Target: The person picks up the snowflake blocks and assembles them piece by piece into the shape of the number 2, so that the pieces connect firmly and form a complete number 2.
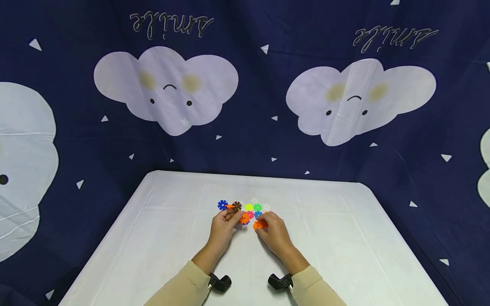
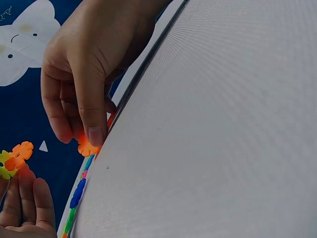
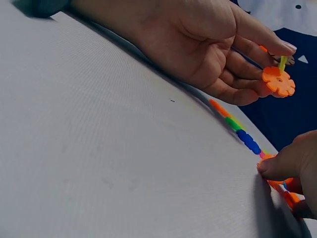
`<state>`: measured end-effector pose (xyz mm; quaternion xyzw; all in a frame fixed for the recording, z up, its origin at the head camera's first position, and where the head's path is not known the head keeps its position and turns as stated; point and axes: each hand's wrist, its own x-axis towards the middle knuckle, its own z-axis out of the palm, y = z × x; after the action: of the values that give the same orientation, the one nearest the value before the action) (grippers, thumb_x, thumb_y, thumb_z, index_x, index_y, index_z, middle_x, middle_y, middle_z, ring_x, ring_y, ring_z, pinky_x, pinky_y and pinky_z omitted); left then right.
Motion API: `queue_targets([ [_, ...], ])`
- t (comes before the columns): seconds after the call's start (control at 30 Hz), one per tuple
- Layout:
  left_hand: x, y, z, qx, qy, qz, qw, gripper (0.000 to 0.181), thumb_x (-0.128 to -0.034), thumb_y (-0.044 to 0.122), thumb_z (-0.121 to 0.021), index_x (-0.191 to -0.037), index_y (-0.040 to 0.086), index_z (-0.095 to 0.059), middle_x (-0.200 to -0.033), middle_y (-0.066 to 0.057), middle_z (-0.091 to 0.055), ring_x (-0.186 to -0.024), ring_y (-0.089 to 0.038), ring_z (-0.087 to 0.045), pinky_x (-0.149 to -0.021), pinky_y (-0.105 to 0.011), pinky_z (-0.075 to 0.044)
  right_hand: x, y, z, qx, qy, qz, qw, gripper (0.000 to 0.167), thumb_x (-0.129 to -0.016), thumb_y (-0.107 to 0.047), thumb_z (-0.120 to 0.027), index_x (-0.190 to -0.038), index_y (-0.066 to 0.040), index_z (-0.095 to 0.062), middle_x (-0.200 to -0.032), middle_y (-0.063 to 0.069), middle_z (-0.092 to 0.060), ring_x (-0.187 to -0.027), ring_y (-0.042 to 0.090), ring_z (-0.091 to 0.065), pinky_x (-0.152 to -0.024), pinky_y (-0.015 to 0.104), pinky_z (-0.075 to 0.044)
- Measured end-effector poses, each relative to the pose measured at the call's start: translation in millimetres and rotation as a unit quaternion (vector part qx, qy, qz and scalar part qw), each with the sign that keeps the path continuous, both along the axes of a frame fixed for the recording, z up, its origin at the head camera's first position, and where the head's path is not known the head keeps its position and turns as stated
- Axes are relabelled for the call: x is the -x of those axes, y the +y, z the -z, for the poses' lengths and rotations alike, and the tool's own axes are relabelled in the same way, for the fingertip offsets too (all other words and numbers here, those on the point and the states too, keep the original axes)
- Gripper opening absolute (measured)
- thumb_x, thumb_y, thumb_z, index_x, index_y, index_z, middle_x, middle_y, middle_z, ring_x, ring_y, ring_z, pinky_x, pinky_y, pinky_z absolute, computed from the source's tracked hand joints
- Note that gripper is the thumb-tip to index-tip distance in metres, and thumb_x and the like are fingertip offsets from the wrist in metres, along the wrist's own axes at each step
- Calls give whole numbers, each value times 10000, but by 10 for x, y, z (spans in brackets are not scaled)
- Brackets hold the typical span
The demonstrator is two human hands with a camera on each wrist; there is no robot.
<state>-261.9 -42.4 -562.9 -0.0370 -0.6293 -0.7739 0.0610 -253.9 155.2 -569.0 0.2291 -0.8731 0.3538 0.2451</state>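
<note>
My left hand (image 1: 223,228) pinches an orange notched disc (image 1: 245,219) between thumb and fingers, just above the white table, as the left wrist view also shows. My right hand (image 1: 276,236) grips a small joined piece: an orange disc (image 3: 279,81) with a yellow-green disc (image 3: 283,63) set edge-on into it, held at the thumb tip. Between and beyond the hands lie several flat notched discs, among them yellow (image 1: 249,207), green (image 1: 257,207), pink (image 1: 250,215) and blue (image 1: 258,214). A brown disc (image 1: 237,205) is by my left fingertips.
A dark blue disc (image 1: 222,205) lies left of the brown one, with an orange disc edge-on between them. Pale discs (image 1: 254,200) sit at the back of the group. Behind the white table (image 1: 325,238) hangs a dark blue cloth (image 1: 252,148) with clouds.
</note>
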Motion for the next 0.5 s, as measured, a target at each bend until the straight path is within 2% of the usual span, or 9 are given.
queue_targets([
  [0.17, 3, 2, 10, -74, 59, 4, 10000, 419, -964, 155, -811, -1201, -152, -654, -1068, -166, -754, -887, -181, -721, -789, -320, -616, -7, -8, -8, 294, -191, -243, 9991, 351, -728, 102, -916, -1012, -14, -745, -947, 39, -674, -761, 132, -641, -677, 272, -575],
  [0.3, -1, 2, 10, -135, 113, -5, 9998, 387, -960, 143, -811, -1178, -142, -666, -1059, -165, -756, -873, -178, -722, -765, -295, -613, -31, -32, -37, 627, -749, -297, 9948, 274, -773, 78, -908, -975, -41, -767, -896, 8, -707, -723, 95, -655, -661, 262, -587],
  [0.4, 0, 3, 10, -129, 139, -26, 9998, 372, -963, 147, -810, -1165, -135, -674, -1052, -162, -757, -860, -178, -720, -761, -311, -616, -46, -54, -54, 1017, -1211, -350, 9868, 206, -812, 56, -888, -937, -74, -788, -851, 13, -740, -711, 84, -671, -665, 264, -591],
  [0.5, 3, 3, 11, -207, 111, -26, 9997, 374, -959, 142, -813, -1166, -136, -673, -1049, -160, -756, -868, -178, -717, -781, -346, -620, -71, -85, -76, 1550, -1621, -563, 9729, 173, -843, 69, -850, -933, -68, -795, -859, 64, -760, -740, 129, -707, -702, 263, -597],
])
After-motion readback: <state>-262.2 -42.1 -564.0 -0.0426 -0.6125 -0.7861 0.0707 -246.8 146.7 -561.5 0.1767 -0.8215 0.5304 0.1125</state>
